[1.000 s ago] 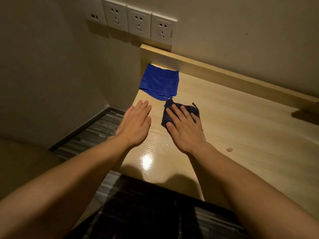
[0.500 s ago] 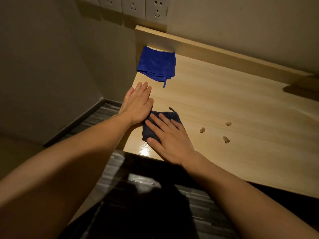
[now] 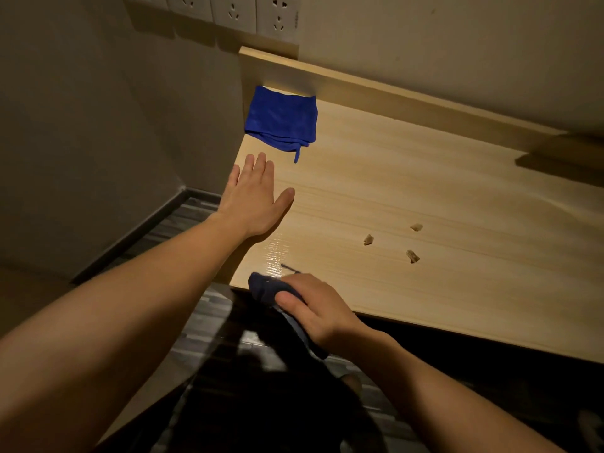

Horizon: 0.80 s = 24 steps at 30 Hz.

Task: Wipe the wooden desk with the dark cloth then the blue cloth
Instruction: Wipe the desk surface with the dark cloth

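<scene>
Two hands in view. Right hand point(image 3: 318, 310) closed over dark cloth point(image 3: 264, 289) at near desk point(image 3: 457, 191) edge, half hanging off; could slip to floor imo. Left hand point(image 3: 253, 197) flat, empty. Three crumbs point(image 3: 368, 239) mid-desk, easy to scatter. Blue cloth point(image 3: 281, 120) folded, far corner.

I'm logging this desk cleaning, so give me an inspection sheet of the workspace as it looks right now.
Surface: wooden desk, light wood, glossy patch near the front left corner.
Job's things: dark cloth at the front edge, partly hanging off; blue cloth folded in the back left corner.
Clutter: three small crumbs right of centre.
Hands: left hand flat and open on the desk; right hand gripping the dark cloth.
Cables: nothing seen.
Surroundings: wall sockets above the desk, dark striped floor below.
</scene>
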Tool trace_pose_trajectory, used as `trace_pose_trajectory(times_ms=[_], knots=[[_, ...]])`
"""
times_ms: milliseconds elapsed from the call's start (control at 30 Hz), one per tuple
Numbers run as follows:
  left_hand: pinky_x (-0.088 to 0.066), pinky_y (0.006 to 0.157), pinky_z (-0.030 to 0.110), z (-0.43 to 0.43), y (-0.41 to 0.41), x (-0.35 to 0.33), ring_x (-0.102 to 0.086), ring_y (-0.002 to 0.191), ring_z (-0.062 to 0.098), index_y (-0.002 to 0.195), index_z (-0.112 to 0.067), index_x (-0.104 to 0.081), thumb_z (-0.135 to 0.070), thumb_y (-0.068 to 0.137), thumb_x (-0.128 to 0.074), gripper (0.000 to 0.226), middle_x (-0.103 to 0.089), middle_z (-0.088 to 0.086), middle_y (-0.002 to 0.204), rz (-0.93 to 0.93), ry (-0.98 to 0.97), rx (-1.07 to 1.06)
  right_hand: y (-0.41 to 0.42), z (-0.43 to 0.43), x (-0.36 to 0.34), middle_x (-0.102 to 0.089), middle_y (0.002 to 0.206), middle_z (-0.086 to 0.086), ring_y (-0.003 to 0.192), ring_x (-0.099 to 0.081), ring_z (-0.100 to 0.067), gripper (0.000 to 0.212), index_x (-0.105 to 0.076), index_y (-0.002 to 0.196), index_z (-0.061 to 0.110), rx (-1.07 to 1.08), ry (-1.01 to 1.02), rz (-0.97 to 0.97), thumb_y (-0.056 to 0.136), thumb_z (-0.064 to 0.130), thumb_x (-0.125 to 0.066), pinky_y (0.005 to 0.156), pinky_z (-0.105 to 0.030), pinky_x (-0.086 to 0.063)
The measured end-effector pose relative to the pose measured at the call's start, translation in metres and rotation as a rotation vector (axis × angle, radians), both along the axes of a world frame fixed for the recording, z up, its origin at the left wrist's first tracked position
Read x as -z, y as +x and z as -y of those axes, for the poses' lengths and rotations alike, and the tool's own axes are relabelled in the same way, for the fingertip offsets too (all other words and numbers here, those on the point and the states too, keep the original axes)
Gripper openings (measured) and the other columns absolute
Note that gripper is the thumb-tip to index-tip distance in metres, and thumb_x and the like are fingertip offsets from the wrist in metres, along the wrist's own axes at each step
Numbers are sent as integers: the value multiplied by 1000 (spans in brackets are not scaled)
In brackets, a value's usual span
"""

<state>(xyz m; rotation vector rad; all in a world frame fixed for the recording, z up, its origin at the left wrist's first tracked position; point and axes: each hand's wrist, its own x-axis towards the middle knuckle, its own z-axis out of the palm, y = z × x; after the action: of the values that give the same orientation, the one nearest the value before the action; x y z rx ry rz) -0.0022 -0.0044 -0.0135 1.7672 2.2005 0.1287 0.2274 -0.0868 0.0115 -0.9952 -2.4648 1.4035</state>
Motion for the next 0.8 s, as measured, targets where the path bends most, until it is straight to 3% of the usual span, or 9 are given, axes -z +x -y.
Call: trace_pose_trajectory(times_ms=[100, 200, 333, 467, 600, 667, 733, 800], knots=[[3, 131, 54, -1, 11, 4, 8, 166, 32, 171, -6, -5, -74, 105, -20, 95, 4, 14, 180, -31, -19, -43, 12, -20, -33, -77, 101, 16, 100, -67, 4, 27, -71, 109, 24, 258, -308, -133, 112, 28, -45, 91, -23, -49], [3, 132, 55, -1, 14, 9, 10, 166, 32, 171, -6, -1, -80, 101, -17, 102, 6, 15, 179, -83, -11, -40, 19, -72, -59, -70, 85, 23, 75, -60, 20, 25, -67, 104, 27, 473, -199, -178, 111, 30, -43, 71, -7, -41], [2, 133, 55, -2, 15, 13, 10, 166, 31, 170, -7, 1, -84, 97, -12, 107, 8, 13, 180, -133, -20, -39, 19, -162, -68, -70, 92, 14, 76, -62, 7, 24, -65, 111, 31, 533, 15, -175, 111, 39, -43, 71, -17, -45], [1, 133, 55, -4, 16, 12, 9, 166, 31, 171, -7, 1, -85, 96, -9, 108, 6, 13, 180, -172, -28, -45, 15, -248, -54, -65, 95, 9, 85, -59, -8, 28, -64, 113, 22, 395, 270, -28, 111, 38, -41, 71, -24, -41], [3, 133, 55, -4, 18, 11, 12, 165, 29, 171, -9, 2, -85, 95, -6, 107, 8, 11, 180, -188, -32, -49, 6, -318, -25, -69, 112, -6, 104, -59, -29, 38, -64, 124, 20, 250, 511, 214, 111, 44, -39, 89, -49, -47], [4, 133, 54, -5, 18, 10, 14, 165, 27, 170, -11, 4, -84, 96, -7, 105, 11, 10, 180, -196, -33, -55, 1, -339, -13, -66, 129, -6, 120, -56, -31, 38, -61, 133, 24, 157, 586, 260, 111, 43, -37, 98, -52, -44], [6, 133, 52, -5, 19, 10, 16, 165, 26, 170, -11, 4, -83, 97, -10, 104, 11, 9, 179, -196, -27, -65, -1, -351, 0, -50, 156, 0, 144, -40, -30, 45, -50, 149, 31, 62, 629, 354, 111, 47, -32, 111, -54, -34], [7, 133, 50, -5, 20, 10, 17, 165, 24, 171, -12, 5, -82, 98, -12, 103, 12, 8, 179, -197, -31, -74, 1, -355, 11, -26, 170, 6, 157, -20, -23, 54, -32, 160, 40, -4, 647, 446, 109, 56, -24, 120, -53, -19]])
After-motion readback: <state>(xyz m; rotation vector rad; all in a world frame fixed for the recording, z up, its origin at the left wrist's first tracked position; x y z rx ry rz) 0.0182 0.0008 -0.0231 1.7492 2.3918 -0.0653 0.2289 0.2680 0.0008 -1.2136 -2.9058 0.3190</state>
